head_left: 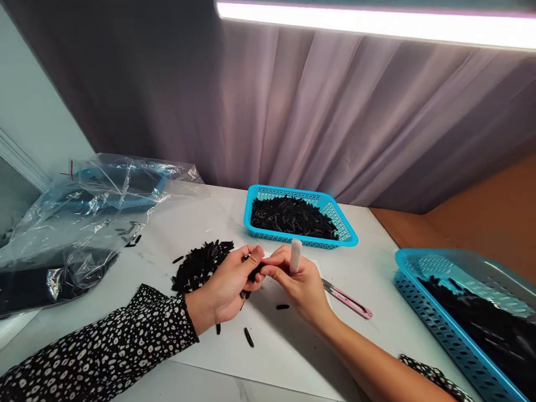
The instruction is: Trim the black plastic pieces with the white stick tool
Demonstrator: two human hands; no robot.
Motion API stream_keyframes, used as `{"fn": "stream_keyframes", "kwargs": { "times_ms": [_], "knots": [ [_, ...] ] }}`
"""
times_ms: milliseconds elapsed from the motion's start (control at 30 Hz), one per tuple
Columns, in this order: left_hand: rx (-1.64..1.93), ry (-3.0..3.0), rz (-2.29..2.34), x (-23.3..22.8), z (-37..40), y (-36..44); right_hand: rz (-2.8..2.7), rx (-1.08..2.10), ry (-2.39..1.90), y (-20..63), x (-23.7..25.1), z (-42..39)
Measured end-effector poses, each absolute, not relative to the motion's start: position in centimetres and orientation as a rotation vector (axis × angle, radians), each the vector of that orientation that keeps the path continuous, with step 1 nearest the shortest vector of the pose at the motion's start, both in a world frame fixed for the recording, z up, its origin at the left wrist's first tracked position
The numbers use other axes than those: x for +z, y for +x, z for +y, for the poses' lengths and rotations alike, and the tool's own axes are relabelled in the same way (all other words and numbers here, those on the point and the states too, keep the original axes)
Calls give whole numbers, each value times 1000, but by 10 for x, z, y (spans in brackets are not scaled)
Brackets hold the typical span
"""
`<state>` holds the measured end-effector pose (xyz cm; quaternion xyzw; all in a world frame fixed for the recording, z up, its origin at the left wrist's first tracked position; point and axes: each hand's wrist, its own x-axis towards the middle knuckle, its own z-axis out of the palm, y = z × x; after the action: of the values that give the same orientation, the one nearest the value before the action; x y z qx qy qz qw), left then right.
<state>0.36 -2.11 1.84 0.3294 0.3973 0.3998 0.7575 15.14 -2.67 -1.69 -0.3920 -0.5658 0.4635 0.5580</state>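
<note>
Pinching a small black plastic strip [255, 272] between left hand [228, 287] and right hand [299, 285], which also clasps a white stick [295, 255], we judge it light, stiff, best held by its ends.

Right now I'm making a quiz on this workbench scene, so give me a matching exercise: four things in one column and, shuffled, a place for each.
Things:
1. far blue basket
2. near blue basket
3. pink snips
4. clear plastic bags

Places:
A. left side of the table
B. right edge of the table, partly out of view
C. back of the table, by the curtain
D. flat on the table just right of the right hand

Pairs: 1-C, 2-B, 3-D, 4-A
</note>
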Motion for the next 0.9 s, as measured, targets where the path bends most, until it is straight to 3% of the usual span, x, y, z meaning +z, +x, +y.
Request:
{"fn": "stream_keyframes", "kwargs": {
  "times_ms": [267,633,900],
  "knots": [
    [692,789,853,25,-16,-5,-1305,1038,-1037,161,-12,-22],
    [636,753,861,26,-18,-4,-932,1389,-1033,159,-9,-25],
    [616,799,870,28,-21,-3,-860,1431,-1018,159,-8,-26]
  ]
}}
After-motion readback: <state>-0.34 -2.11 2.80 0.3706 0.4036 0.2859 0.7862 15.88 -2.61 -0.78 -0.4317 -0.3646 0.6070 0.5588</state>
